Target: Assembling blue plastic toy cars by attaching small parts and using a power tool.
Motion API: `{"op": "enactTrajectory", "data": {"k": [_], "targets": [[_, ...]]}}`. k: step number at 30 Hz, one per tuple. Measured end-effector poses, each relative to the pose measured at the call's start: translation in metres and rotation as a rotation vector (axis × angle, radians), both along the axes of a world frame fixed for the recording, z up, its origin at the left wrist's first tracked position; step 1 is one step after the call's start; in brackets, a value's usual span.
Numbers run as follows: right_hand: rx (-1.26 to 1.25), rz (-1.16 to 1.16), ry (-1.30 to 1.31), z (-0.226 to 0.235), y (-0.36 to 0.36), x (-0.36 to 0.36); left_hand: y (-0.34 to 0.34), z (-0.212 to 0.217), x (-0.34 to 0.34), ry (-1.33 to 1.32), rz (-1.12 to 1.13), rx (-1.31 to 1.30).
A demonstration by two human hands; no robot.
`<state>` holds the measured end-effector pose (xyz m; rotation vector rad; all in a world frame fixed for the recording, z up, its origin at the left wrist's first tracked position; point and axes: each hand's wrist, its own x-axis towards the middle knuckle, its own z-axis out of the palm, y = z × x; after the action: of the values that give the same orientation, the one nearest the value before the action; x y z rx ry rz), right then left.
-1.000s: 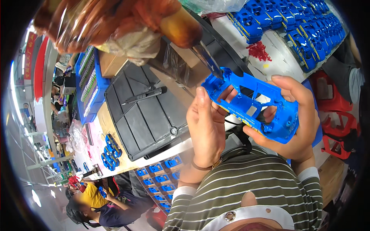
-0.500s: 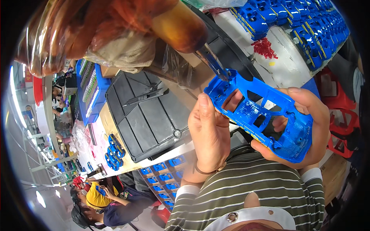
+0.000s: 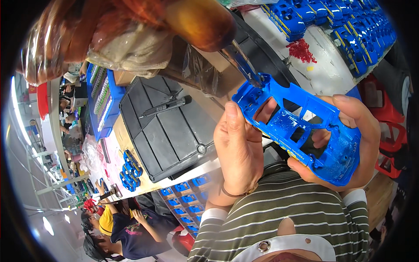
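Blue shell: I see a blue plastic shell [image 3: 301, 126] with cut-out windows, held up above the table [image 3: 131, 148] close to the camera.
Long axis: it runs from upper left down to lower right (hollow side toward me).
Left hand [image 3: 238, 153]: clamped on the shell's upper-left end, thumb along the edge.
Right hand [image 3: 349, 148]: wrapped round the lower-right end.
Screwdriver [image 3: 244, 65]: its tip meets the shell's top-left corner.
Black tray [image 3: 170, 126]: on the table, behind.

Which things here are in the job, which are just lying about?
In hand: blue plastic shell, held by left hand and right hand; hanging screwdriver tip at its corner.
Lying about: black tray, red small parts, stacked blue shells.
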<state>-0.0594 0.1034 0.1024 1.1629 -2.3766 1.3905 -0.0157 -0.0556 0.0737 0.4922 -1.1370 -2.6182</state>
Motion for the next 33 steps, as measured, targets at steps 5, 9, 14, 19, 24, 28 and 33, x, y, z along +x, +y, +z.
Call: {"op": "enactTrajectory", "data": {"k": [5, 9, 14, 19, 24, 28, 33], "targets": [[0.010, -0.027, -0.045, 0.0054, -0.0014, 0.0023, 0.0009, 0.0032, -0.0013, -0.031, 0.006, 0.006], [0.074, -0.038, -0.049, 0.0102, -0.0006, 0.0006, -0.0010, 0.0017, -0.0011, -0.030, -0.010, 0.010], [0.032, -0.052, -0.098, 0.0044, 0.0018, 0.0017, -0.0009, -0.0002, -0.0007, -0.027, -0.017, 0.028], [0.012, -0.096, -0.193, 0.0081, 0.0003, 0.0051, -0.0006, 0.0012, -0.0008, -0.015, -0.007, 0.032], [-0.008, -0.125, -0.171, 0.0056, -0.0017, 0.0076, -0.0016, 0.0005, -0.0012, -0.035, -0.008, 0.035], [-0.026, -0.124, -0.165, 0.0042, -0.0028, 0.0068, -0.0020, 0.0021, -0.0016, -0.052, -0.009, 0.046], [-0.003, -0.109, -0.215, 0.0042, 0.0018, 0.0064, -0.0014, 0.0008, -0.0012, -0.024, -0.017, 0.033]]}}
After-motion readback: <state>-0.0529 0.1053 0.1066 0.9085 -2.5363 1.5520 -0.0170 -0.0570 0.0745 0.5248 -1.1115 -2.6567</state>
